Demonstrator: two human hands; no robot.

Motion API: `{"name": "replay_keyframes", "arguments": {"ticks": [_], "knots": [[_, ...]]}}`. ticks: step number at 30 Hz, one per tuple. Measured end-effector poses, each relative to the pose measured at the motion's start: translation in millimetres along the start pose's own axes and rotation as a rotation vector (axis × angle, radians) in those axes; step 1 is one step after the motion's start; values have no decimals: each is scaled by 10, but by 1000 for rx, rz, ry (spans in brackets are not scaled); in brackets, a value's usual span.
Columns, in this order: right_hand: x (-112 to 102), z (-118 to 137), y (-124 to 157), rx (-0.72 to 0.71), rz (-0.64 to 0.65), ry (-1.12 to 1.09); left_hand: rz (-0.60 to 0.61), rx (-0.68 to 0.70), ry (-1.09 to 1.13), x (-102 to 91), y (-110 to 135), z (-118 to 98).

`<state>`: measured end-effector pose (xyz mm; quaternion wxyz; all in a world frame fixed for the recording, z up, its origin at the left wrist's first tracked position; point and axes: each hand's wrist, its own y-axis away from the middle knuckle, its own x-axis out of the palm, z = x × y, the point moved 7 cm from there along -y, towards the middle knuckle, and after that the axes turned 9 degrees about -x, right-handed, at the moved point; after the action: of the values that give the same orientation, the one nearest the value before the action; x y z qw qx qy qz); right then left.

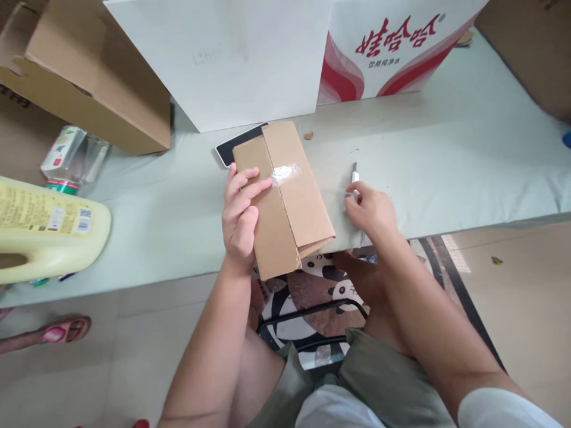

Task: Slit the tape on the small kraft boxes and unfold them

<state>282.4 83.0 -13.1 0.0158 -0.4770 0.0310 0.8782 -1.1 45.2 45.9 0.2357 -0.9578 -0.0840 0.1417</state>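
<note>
A small cardboard box point(292, 205) lies tilted at the table's front edge, its near end jutting past the edge. Clear tape point(286, 173) crosses the seam between its flaps. My left hand point(242, 211) grips the box's left side, with fingertips resting on the top near the tape. To the right of the box, my right hand point(372, 208) is closed on a utility knife point(355, 176) with a white handle, its blade pointing away from me. Most of the handle is hidden by my fingers. A dark flat device with a white rim point(238, 142) is partly covered by the box.
Behind stand a large white box point(250, 65) and a red-and-white carton point(392, 59). On the left are brown cardboard boxes point(129, 113), a clear bottle point(66, 157) and a yellow jug point(53, 229). A cardboard scrap point(308, 136) lies on the pale green tablecloth point(446, 160).
</note>
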Motion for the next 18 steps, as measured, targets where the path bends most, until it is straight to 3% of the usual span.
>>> {"name": "replay_keyframes", "arguments": {"ticks": [3, 5, 7, 13, 18], "knots": [[34, 180, -6, -127, -19, -478, 2, 22, -2, 28, 8, -32], [-39, 404, 29, -327, -30, -796, 3, 21, -26, 49, 12, -52], [-215, 632, 136, -520, -84, -927, -2, 13, -60, 68, 19, -73], [-771, 1178, 753, -713, -413, -599, -30, 88, -190, 178, 77, -190], [-699, 1293, 887, -712, -382, -425, -66, 201, -273, 238, 114, -255]]}}
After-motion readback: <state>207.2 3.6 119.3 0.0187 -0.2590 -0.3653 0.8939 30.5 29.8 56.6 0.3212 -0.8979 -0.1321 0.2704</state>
